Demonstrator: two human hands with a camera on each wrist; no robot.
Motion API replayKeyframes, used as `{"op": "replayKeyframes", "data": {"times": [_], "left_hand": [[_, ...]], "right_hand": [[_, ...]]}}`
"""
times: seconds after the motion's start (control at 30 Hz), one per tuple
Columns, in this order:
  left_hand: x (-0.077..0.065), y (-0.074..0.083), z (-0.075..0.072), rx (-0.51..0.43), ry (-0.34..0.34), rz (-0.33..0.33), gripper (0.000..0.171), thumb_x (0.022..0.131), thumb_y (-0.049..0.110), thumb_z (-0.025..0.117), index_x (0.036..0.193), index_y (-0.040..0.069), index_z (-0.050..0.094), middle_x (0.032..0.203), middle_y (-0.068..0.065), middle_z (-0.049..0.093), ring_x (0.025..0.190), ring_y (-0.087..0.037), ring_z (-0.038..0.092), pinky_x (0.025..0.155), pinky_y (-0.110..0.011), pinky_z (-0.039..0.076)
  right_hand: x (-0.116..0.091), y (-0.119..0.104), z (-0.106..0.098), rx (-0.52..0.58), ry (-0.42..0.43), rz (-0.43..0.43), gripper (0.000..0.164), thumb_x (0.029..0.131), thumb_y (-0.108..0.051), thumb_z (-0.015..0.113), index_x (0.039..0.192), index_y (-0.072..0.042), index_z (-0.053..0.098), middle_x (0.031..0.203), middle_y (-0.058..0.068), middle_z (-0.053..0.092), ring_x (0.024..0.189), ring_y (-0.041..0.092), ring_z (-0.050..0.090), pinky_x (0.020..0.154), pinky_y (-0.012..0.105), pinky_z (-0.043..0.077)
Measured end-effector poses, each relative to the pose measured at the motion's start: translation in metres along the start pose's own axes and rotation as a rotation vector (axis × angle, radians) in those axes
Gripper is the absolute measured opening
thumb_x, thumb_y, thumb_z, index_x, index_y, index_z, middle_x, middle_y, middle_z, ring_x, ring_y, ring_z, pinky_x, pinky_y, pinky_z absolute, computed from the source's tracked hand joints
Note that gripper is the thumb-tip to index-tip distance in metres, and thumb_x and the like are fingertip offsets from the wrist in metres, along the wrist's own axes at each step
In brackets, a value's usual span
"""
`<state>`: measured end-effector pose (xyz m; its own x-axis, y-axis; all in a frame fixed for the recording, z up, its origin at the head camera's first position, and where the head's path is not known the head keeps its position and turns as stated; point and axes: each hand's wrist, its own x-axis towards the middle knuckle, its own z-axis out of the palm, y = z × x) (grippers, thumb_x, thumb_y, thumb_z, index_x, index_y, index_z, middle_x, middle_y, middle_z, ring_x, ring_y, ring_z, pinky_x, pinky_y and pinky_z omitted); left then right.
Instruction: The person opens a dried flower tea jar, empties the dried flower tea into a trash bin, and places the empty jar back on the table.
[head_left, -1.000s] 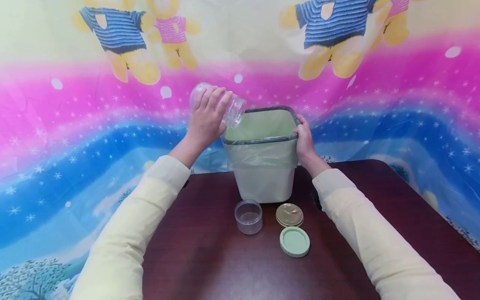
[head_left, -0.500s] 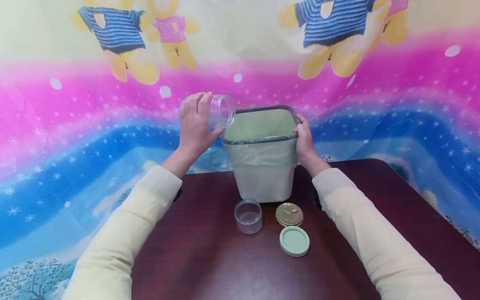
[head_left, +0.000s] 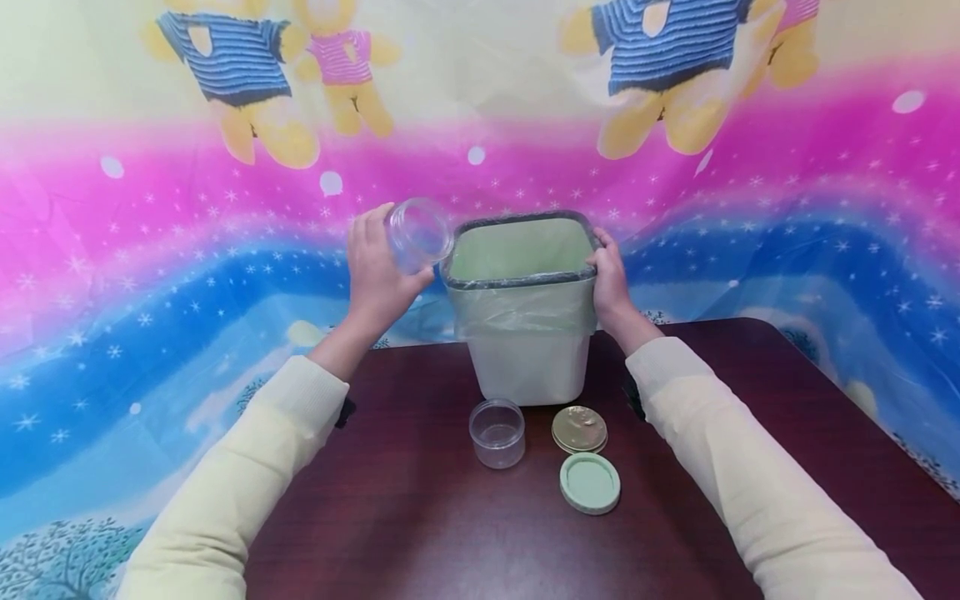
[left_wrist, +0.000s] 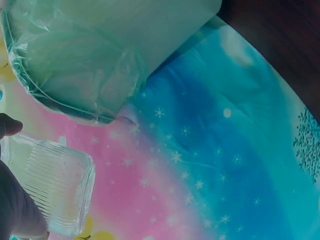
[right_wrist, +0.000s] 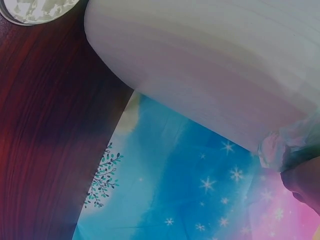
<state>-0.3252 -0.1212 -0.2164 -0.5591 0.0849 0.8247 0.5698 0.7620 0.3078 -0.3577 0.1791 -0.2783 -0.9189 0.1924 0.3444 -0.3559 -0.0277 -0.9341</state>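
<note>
My left hand grips a clear ribbed jar just left of the bin's rim. The jar is tilted, its open mouth turned toward the head camera. Ribbed walls of the jar show see-through in the left wrist view, with no contents visible. My right hand holds the right rim of a pale bin, thumb over the edge. A thin clear liner is folded over the outside of the bin's top. Only a bit of the right hand appears in the right wrist view.
In front of the bin on the dark wooden table stand a small clear round tub, a gold-coloured lid and a pale green lid. Behind the table hangs a printed cloth with bears and snowflakes.
My left hand has drawn the jar leftward and slightly down, from over the bin's left rim to beside it. The jar's mouth has swung toward the camera. The right hand and bin stay put.
</note>
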Motion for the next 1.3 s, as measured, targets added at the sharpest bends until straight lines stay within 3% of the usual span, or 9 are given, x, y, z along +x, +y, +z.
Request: {"op": "replayKeyframes", "data": {"times": [0.33,0.63,0.97,1.3], "left_hand": [[-0.022,0.002,-0.006,-0.157,-0.026,-0.112,0.087,0.063,0.012,0.087,0.137,0.005,0.042,0.13,-0.013,0.044,0.122,-0.026,0.037,0.099,-0.047,0.036],[-0.039,0.003,-0.009,-0.233,-0.082,-0.23,0.088,0.065,0.013,0.088,0.138,0.003,0.04,0.129,-0.017,0.044,0.12,-0.029,0.038,0.094,-0.05,0.041],[-0.06,0.008,-0.011,-0.359,-0.156,-0.333,0.086,0.071,0.015,0.085,0.141,0.004,0.037,0.13,-0.012,0.047,0.117,-0.024,0.047,0.091,-0.044,0.048],[-0.079,0.015,-0.012,-0.479,-0.233,-0.444,0.081,0.073,0.015,0.084,0.139,0.006,0.038,0.131,-0.011,0.049,0.115,-0.024,0.048,0.094,-0.045,0.044]], "right_hand": [[0.0,-0.001,0.0,-0.011,-0.003,0.002,0.065,0.087,-0.01,0.029,0.152,-0.007,0.023,0.157,0.008,0.021,0.138,0.03,0.025,0.107,0.038,0.024],[0.0,0.0,0.0,-0.01,0.0,0.004,0.066,0.087,-0.01,0.03,0.152,-0.007,0.024,0.157,0.007,0.021,0.138,0.028,0.024,0.108,0.039,0.023],[-0.001,0.0,0.0,-0.005,-0.001,0.005,0.066,0.087,-0.009,0.03,0.153,-0.007,0.023,0.157,0.007,0.021,0.138,0.029,0.024,0.107,0.038,0.024],[-0.001,0.0,0.0,0.01,-0.011,0.004,0.065,0.088,-0.007,0.028,0.153,-0.009,0.021,0.157,0.006,0.02,0.138,0.028,0.024,0.106,0.038,0.024]]}}
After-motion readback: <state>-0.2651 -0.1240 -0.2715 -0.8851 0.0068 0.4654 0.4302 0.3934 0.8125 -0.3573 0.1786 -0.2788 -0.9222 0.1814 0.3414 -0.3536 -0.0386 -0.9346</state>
